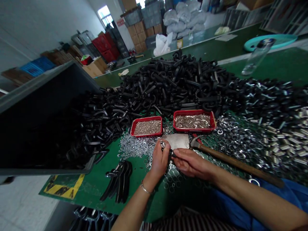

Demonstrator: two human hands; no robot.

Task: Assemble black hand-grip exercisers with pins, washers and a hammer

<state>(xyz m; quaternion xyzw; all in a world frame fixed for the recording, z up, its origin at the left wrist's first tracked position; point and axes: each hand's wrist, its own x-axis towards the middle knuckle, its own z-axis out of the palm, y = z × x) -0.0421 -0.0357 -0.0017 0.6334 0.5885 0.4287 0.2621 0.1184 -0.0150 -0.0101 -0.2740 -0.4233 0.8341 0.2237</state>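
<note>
My left hand and my right hand meet above the front of the green table. Between their fingers is a small black part with a shiny metal end; most of it is hidden by the fingers. My left thumb presses along the metal end, and my right fingertips pinch the dark end. Just beyond the hands lies a flat metal plate. Loose metal rings are scattered beneath them. A claw hammer with a wooden handle rests beside my right hand.
Two red trays of small metal pins stand behind the plate. Black curved parts form a large heap, reaching a grey bin at left. Several black parts lie front left; metal sleeves pile at right.
</note>
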